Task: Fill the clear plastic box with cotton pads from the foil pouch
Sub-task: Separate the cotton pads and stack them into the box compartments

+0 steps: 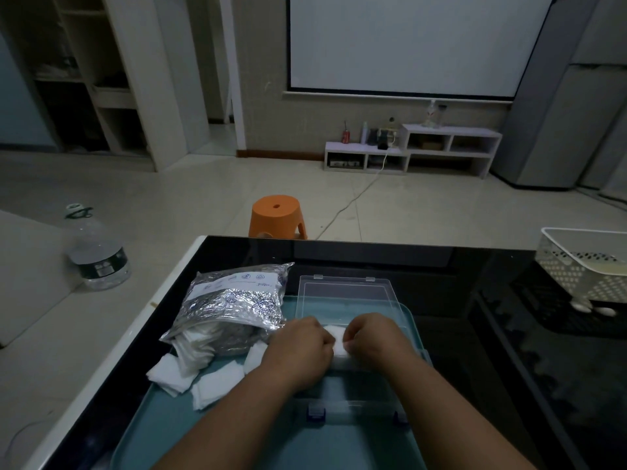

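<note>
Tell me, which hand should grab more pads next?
Probably left: the left hand sits beside the loose pads and foil pouch, while the right hand is over the clear box, farther away.

The room is dim. A white projection screen (419, 45) fills the upper centre, with a low white shelf unit (410, 154) beneath it. An orange stool (277, 217) stands mid-frame on the pale tiled floor (169, 198), and a grey fridge (556, 113) is at upper right.

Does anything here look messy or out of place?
Yes: the foil pouch lies slumped on its side, and loose cotton pads have spilled from its open end in an untidy heap onto the teal tray, left of the clear plastic box.
</note>
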{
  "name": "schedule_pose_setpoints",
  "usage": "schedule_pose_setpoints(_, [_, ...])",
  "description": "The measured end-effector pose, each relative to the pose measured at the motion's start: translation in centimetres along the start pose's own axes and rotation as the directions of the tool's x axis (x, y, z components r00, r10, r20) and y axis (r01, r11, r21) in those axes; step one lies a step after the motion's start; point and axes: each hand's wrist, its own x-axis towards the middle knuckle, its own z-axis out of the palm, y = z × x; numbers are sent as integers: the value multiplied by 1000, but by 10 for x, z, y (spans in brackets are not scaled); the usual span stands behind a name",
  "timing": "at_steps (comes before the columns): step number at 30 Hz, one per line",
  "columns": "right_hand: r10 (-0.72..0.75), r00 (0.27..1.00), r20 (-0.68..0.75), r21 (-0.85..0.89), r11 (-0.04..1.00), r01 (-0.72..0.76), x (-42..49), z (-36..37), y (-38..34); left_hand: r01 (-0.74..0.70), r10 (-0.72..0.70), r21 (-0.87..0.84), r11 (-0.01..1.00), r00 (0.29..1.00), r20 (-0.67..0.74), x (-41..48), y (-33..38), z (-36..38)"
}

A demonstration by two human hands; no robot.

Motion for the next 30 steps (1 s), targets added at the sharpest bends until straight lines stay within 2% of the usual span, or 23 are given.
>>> schedule_pose_setpoints(3, [-36,999,-41,-24,999,35,-1,-1,0,39,-40,-58,998,999,-29,-2,0,-6])
schedule_pose_setpoints(6, [-73,989,-128,-35,997,69,-7,-4,-2,116,-141,-239,964,986,-88,-6,-2,-15])
schedule_pose_setpoints(9, [-100,978,-185,16,994,105,-14,-6,-7,143,-187,-371,918,979,-85,-13,-7,-26])
schedule_pose_setpoints(13, [-171,969,-181,63,981,185,-25,-5,-18,189,-241,-381,905,966,-93,-22,-20,-42])
schedule_pose_setpoints(19, [-249,957,-149,44,965,258,-35,6,-39,291,-341,-299,909,932,-127,-39,-45,-58])
schedule_pose_setpoints(24, [-318,940,-121,-20,948,318,-38,24,-61,362,-365,-67,930,929,-59,-51,-62,-64])
schedule_pose_setpoints(28, [-393,913,-112,-199,909,367,-33,42,-73,427,-431,66,902,899,77,-56,-75,-58])
schedule_pose_setpoints(30, [-435,896,-95,-332,862,383,-30,47,-79,408,-424,144,902,899,107,-58,-80,-58])
